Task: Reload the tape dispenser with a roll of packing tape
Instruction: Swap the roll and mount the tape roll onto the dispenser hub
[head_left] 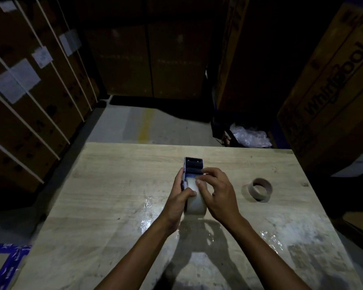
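Note:
A dark blue tape dispenser (193, 164) is held above the middle of the wooden table (113, 185), its front end pointing away from me. A pale roll of packing tape (195, 204) sits in its rear part. My left hand (179, 197) grips the dispenser's left side, thumb resting on the roll. My right hand (216, 191) lies over the roll's right side, its fingertips pinching at the tape near the dispenser's roller. The tape's loose end is too small to make out.
An empty brown cardboard core (260, 189) lies on the table to the right of my hands. Tall cardboard boxes (333, 91) stand around the table on all sides. Crumpled plastic wrap (249, 136) lies on the floor beyond the far right corner.

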